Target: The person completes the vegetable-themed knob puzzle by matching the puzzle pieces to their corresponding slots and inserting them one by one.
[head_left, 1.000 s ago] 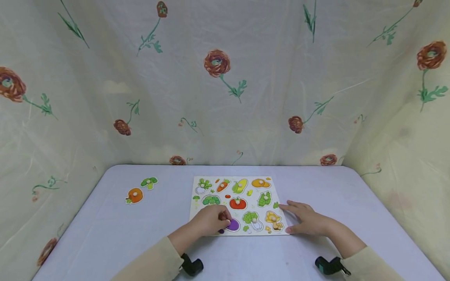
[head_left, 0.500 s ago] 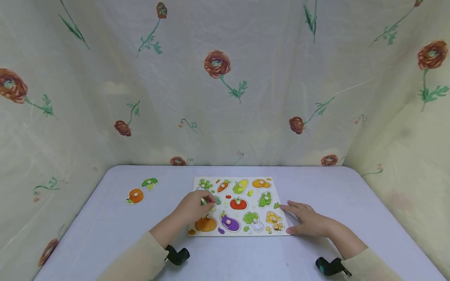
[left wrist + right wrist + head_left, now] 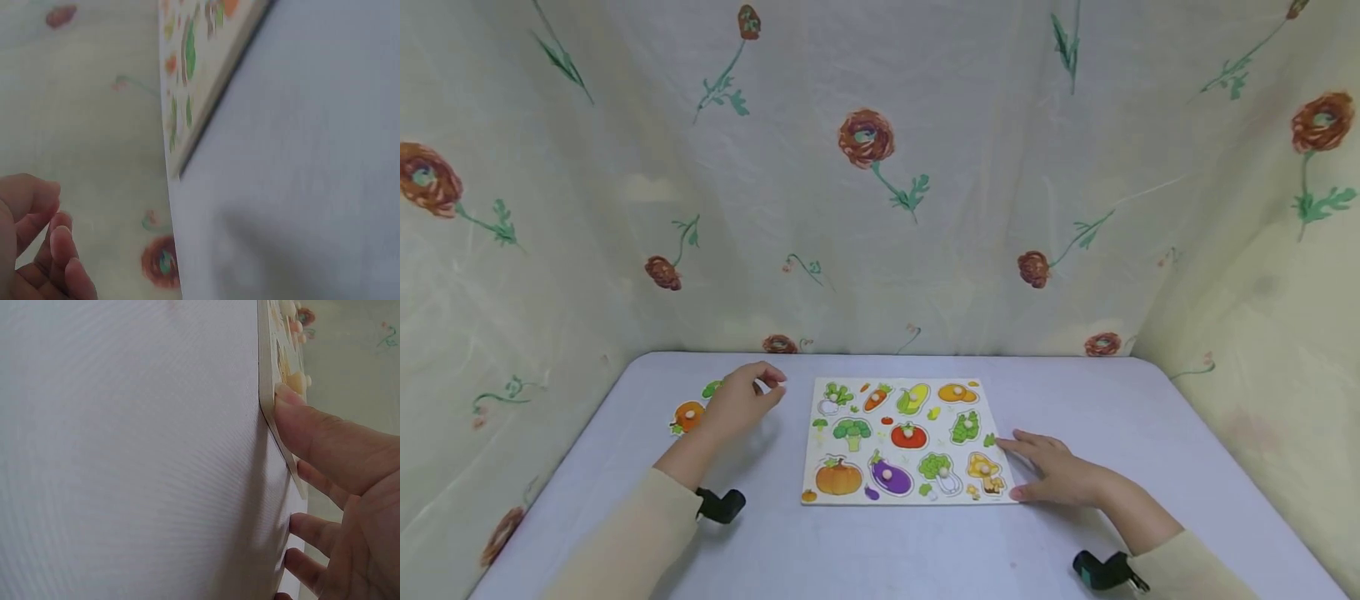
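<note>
A white vegetable peg puzzle board [image 3: 940, 433] lies on the table, most of its pieces with small knobs. An eggplant piece [image 3: 891, 477] sits in it; the broccoli [image 3: 852, 432] and pumpkin [image 3: 838, 478] pictures show no knob. My left hand [image 3: 741, 400] hovers left of the board, fingers loosely bent, nothing between them in the left wrist view. Behind it lie a loose broccoli piece [image 3: 711, 388], partly hidden, and an orange pumpkin piece [image 3: 688, 416]. My right hand [image 3: 1060, 471] rests at the board's right edge, thumb [image 3: 294, 415] on its near corner, fingers spread.
A white cloth covers the table [image 3: 925, 550]. Pale curtains [image 3: 880, 250] printed with flowers hang behind and at both sides. A black wrist camera [image 3: 721, 506] is strapped on the left wrist, another camera [image 3: 1101, 569] on the right.
My left hand has let go of the eggplant piece, crossed over the board's left side and moved left and away, toward the loose pieces. The right hand has stayed still.
</note>
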The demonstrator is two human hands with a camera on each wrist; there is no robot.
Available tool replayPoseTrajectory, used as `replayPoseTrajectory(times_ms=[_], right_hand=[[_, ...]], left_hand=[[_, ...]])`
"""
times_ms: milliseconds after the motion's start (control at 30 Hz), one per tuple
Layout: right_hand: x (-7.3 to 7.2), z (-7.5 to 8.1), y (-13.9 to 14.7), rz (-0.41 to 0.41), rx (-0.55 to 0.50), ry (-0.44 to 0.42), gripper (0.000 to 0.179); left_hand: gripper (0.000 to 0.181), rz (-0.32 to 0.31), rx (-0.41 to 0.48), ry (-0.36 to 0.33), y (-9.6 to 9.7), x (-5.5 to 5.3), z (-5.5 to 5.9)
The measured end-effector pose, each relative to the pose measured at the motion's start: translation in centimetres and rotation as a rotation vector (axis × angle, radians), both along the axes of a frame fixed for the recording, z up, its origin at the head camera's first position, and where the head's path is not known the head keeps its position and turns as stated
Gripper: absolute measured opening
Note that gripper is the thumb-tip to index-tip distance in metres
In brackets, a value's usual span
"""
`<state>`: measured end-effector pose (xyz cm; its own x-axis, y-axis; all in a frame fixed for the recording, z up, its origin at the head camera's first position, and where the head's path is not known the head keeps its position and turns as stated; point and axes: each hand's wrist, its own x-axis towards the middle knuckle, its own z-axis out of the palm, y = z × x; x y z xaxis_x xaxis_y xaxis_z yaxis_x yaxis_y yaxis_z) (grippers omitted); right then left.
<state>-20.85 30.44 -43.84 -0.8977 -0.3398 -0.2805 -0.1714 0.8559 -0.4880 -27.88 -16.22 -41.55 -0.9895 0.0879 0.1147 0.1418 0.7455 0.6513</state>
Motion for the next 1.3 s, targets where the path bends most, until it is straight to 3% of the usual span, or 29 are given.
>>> replayPoseTrajectory(times_ms=[300,500,833,1033,1300], right_hand=[[0.0,-0.1,-0.1,0.004,0.013,0.008,0.084],[-0.2,-0.4,-0.1,0.015,0.019,0.013,0.084],[-0.4,-0.5,0.2,0.037,0.02,0.021,0.084],[-0.3,-0.5,0.1,0.023,0.028,0.003,0.085],[-0.3,-0.4,0.2,0.043,0.044,0.025,0.084]], left_hand=[[0.025,0.028,-0.006,0.069,-4.8,-2.2,-0.9],[0.032,0.074,0.012,-0.022,-7.1,-3.0,-1.7],[0.039,0.152,-0.005,-0.17,-7.9,-3.8,-2.5],[0.037,0.216,-0.096,-0.205,-8.0,-4.3,-3.0],[0.027,0.214,-0.147,-0.189,-7.8,-4.1,-2.9]])
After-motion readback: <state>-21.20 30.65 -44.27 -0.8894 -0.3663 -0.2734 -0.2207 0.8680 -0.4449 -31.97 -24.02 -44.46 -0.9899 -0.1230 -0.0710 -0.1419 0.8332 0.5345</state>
